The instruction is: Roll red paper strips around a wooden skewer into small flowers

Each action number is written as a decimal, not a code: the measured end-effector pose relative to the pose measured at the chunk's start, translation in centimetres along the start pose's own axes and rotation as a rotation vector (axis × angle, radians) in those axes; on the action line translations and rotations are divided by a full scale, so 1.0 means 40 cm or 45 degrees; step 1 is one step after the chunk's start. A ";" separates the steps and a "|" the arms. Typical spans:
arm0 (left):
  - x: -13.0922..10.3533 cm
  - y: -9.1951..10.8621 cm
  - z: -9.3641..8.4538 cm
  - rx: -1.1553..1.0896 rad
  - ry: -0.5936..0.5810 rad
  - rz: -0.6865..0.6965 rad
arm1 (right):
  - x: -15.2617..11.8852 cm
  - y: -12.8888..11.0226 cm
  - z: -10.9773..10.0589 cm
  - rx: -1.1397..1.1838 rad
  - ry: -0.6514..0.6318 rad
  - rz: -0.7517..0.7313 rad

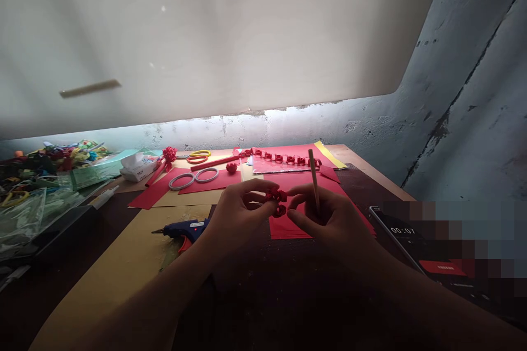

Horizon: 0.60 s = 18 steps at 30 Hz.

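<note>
My left hand is closed on a small curled red paper piece, pinched between thumb and fingers. Beside it, my right hand has a thin wooden stick tucked in its curled fingers, with the stick pointing up. The thumb and forefinger of that hand reach to the right edge of the paper piece; whether they touch it I cannot tell. Beneath both hands lies a stack of red paper sheets. Left of my left wrist rests a blue glue gun with a small red light.
Behind the hands lie a row of red paper curls, a red paper ball, two silvery rings and yellow-handled scissors. A phone sits at right. A white panel hangs low over the table; clutter fills the left.
</note>
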<state>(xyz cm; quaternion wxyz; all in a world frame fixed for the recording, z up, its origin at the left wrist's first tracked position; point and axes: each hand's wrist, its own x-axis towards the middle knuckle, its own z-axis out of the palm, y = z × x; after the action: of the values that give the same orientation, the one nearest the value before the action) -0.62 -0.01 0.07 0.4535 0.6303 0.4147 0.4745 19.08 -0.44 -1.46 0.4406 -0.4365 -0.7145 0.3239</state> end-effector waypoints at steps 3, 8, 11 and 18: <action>0.001 0.001 -0.001 -0.043 -0.032 -0.017 | 0.000 0.000 0.004 -0.003 0.006 -0.008; 0.009 0.001 -0.008 -0.141 -0.146 -0.078 | 0.002 0.001 0.004 0.016 0.042 0.012; 0.012 -0.004 -0.012 -0.198 -0.225 -0.125 | 0.004 0.003 0.002 0.037 0.046 0.024; 0.014 -0.022 -0.012 -0.228 -0.231 -0.104 | 0.005 0.003 0.001 0.044 0.031 0.047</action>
<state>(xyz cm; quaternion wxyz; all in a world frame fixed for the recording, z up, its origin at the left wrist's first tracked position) -1.06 0.81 -0.57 0.5626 0.6101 0.3532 0.4319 19.04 -0.20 -1.51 0.4508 -0.4458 -0.6952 0.3388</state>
